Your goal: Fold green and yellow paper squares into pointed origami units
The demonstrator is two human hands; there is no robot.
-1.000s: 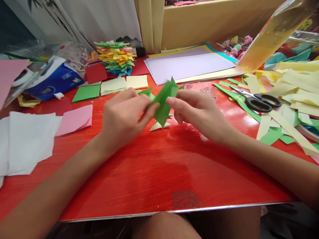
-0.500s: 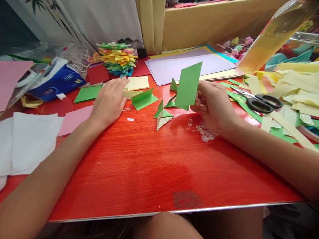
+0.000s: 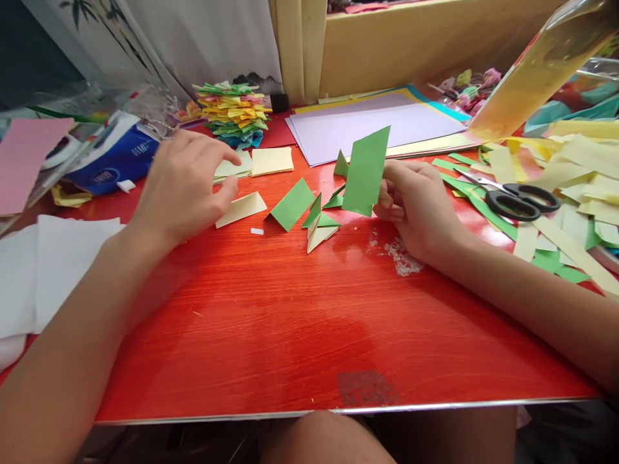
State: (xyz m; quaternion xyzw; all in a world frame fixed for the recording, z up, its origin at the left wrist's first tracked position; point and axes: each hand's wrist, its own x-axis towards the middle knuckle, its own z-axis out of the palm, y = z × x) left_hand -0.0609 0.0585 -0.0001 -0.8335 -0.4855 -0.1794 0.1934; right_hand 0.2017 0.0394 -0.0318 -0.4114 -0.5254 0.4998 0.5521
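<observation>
My right hand (image 3: 420, 206) pinches a green piece of paper (image 3: 366, 171) by its lower right edge, holding it up over the table. My left hand (image 3: 186, 183) hovers at the left with thumb and fingers apart and nothing between them. Close to its thumb lies a folded cream paper (image 3: 242, 209). Behind its fingers are small stacks of cream paper (image 3: 272, 161). Between the hands, a folded green paper (image 3: 293, 205) stands tented, beside several small folded green and cream pieces (image 3: 322, 227).
On the right, black-handled scissors (image 3: 522, 201) lie among paper strips (image 3: 585, 187). A tilted bottle (image 3: 536, 67) stands behind. Purple sheets (image 3: 333, 129) and a stack of folded coloured pieces (image 3: 235, 116) are at the back. White tissues (image 3: 72, 264) and a blue packet (image 3: 109, 161) sit at left.
My left hand has lifted and moved left, opening its fingers. The folded green paper has tipped over into a tent, and the folded cream paper beside it has shifted nearer. My right hand stays put.
</observation>
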